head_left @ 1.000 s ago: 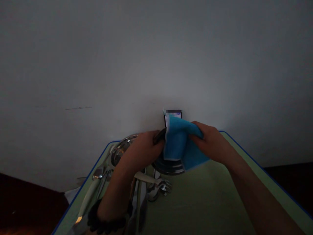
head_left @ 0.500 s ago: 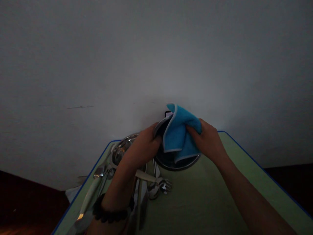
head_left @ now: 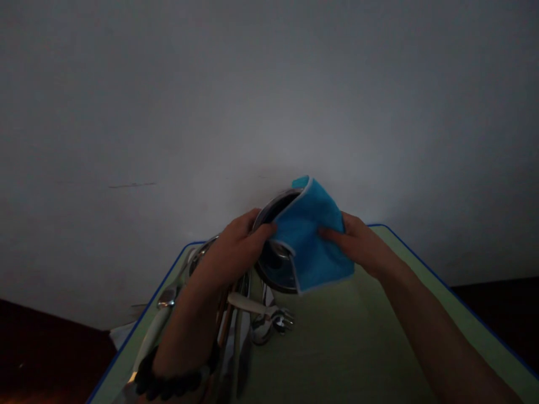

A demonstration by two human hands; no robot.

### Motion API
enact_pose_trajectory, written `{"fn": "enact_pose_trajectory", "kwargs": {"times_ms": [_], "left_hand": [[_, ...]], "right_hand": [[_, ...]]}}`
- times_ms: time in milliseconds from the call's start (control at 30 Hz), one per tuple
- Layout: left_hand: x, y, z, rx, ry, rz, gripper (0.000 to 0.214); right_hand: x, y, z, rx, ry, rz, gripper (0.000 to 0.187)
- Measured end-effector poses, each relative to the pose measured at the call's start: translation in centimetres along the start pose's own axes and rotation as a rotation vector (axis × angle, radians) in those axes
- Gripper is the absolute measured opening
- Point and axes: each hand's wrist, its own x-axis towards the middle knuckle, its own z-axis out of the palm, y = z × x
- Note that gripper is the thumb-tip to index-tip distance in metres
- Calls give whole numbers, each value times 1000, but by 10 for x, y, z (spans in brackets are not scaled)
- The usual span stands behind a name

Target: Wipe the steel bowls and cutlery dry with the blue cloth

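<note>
My left hand (head_left: 242,244) grips the left edge of a round metal bowl (head_left: 275,278) with a shiny rim and dark inside, its thumb over the front. The bowl is tilted above the table. Pinched in my right hand (head_left: 356,241) is a blue cloth (head_left: 315,235) with a pale edge. The cloth drapes over the right part of the bowl and hides it. Below the left hand lie a fork (head_left: 282,320) and a spoon (head_left: 261,330), beside a pale handle (head_left: 246,303).
The green table (head_left: 328,348) has a blue edge and stands against a grey wall (head_left: 269,101). Another shiny metal dish (head_left: 197,255) is partly behind my left arm. More cutlery, with a pale-handled piece (head_left: 151,336), lies along the left side.
The bowl has turned and shifted slightly left with my left hand. The cloth has spread flatter over its right side, and my right hand has moved slightly right and down.
</note>
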Motion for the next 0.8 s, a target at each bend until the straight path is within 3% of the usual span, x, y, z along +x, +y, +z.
{"fn": "enact_pose_trajectory", "kwargs": {"times_ms": [133,333,633,800], "left_hand": [[-2,1,-1,196,-151,62,28],[-4,3,0,279,-215,146,32],[0,2,0,80,-80,131,37],[5,-1,7,-58,172,153,35]], "right_hand": [[-6,-13,-10,-413,9,-141,17],[-15,-27,-6,-622,14,-203,12],[-7,-12,3,-493,282,-167,24],[-4,-10,8,-357,416,-167,26]]}}
